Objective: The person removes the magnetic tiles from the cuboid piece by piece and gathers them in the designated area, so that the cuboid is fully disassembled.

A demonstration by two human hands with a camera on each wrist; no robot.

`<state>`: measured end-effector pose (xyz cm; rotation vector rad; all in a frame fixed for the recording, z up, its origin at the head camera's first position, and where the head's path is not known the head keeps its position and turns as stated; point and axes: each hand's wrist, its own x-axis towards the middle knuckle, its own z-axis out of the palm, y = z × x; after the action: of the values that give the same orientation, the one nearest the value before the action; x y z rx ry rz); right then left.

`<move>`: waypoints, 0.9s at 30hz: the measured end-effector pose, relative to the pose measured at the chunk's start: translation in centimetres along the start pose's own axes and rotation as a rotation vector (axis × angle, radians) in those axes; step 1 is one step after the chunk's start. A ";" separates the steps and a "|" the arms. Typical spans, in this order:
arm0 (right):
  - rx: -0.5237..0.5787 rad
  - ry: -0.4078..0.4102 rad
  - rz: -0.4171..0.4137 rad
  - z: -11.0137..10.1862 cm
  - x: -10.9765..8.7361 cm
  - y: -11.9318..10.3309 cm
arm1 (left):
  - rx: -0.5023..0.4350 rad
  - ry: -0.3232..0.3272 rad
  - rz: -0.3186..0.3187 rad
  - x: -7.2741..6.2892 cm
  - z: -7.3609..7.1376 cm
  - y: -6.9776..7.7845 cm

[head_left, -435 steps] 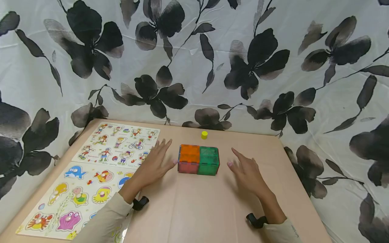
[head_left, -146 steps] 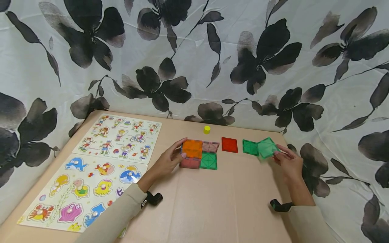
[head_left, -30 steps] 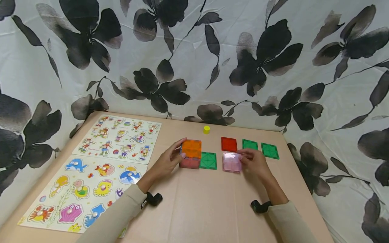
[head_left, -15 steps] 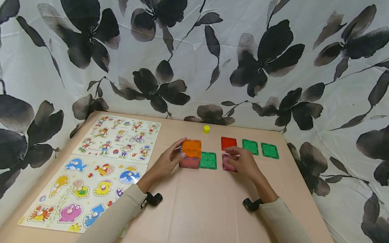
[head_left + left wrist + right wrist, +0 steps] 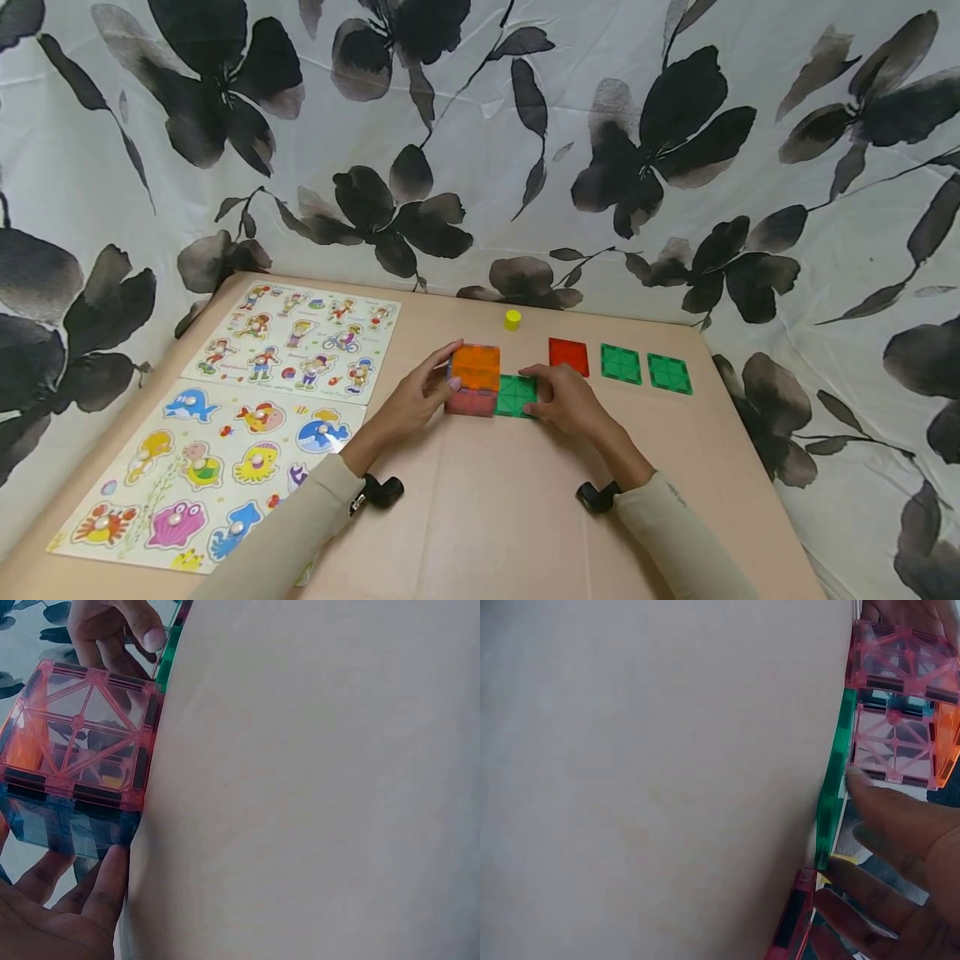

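In the head view my left hand (image 5: 408,407) grips the left side of a see-through magnetic tile cube (image 5: 475,368). Its top is orange, its front is reddish pink, and the left wrist view shows a blue side (image 5: 71,825) against my fingertips. A green magnetic tile (image 5: 513,397) lies flat against the cube's right side. Thumb and fingers of my right hand (image 5: 572,407) are spread at that green tile's right end, touching it. Beside that end, in the right wrist view, lies a pink magnetic tile (image 5: 791,919); my right hand hides it in the head view.
Behind my right hand lie a red tile (image 5: 568,357) and two green tiles, one middle (image 5: 620,364) and one right (image 5: 670,373). A yellow cap-like piece (image 5: 512,319) stands near the table's back edge. Picture puzzle boards (image 5: 202,417) cover the left side.
The box was two cubes wide at first; its right half came apart into loose tiles. Lately my right hand laid down the pink tile and moved left to the flat green tile.
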<state>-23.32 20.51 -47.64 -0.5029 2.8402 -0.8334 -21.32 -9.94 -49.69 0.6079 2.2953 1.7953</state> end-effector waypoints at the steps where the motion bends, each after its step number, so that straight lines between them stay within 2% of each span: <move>1: -0.011 0.000 0.008 0.0 0.0 -0.2 | -0.002 0.001 0.006 0.0 0.0 0.0; 7: -0.024 0.017 0.018 0.1 0.0 -0.6 | -0.008 0.001 0.033 0.1 0.1 0.1; 17: 0.001 0.041 0.002 0.0 -0.4 -0.8 | 0.020 0.007 0.036 0.1 0.2 0.3; 27: 0.127 0.078 0.021 -0.4 -1.0 -0.6 | 0.028 0.007 -0.002 0.1 0.2 0.3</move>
<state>-22.28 20.60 -46.92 -0.4311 2.8328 -1.0436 -21.28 -9.66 -49.49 0.6048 2.3291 1.7698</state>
